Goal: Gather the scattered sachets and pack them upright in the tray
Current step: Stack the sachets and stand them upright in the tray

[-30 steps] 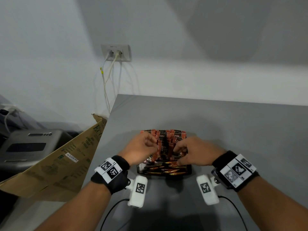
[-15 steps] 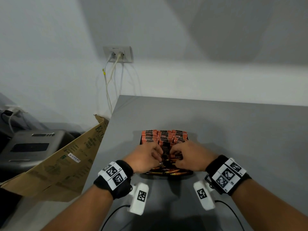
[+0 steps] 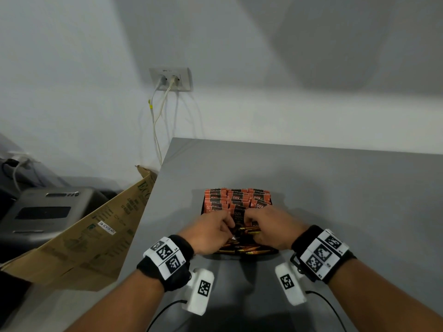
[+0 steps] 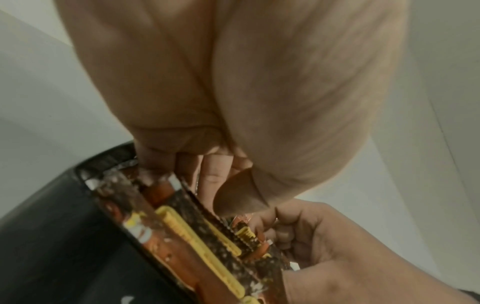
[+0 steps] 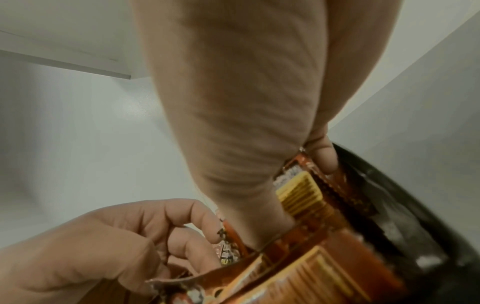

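Both the left hand (image 3: 211, 232) and right hand (image 3: 269, 230) pinch one upright sachet (image 3: 239, 215) between them, its long axis vertical, above the tray (image 3: 273, 250)

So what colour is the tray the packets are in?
Black. The tray shows best in the right wrist view, its dark wall curving beside the orange sachets.

Beyond the two grips, upright sachets (image 3: 236, 200) filled the far end of the tray (image 3: 273, 251), closing that way. Flat sachets (image 3: 242, 250) lay beneath the grips. The grey surface (image 3: 347, 200) lay open to the right and beyond; a cardboard box (image 3: 84, 240) stood off its left edge.
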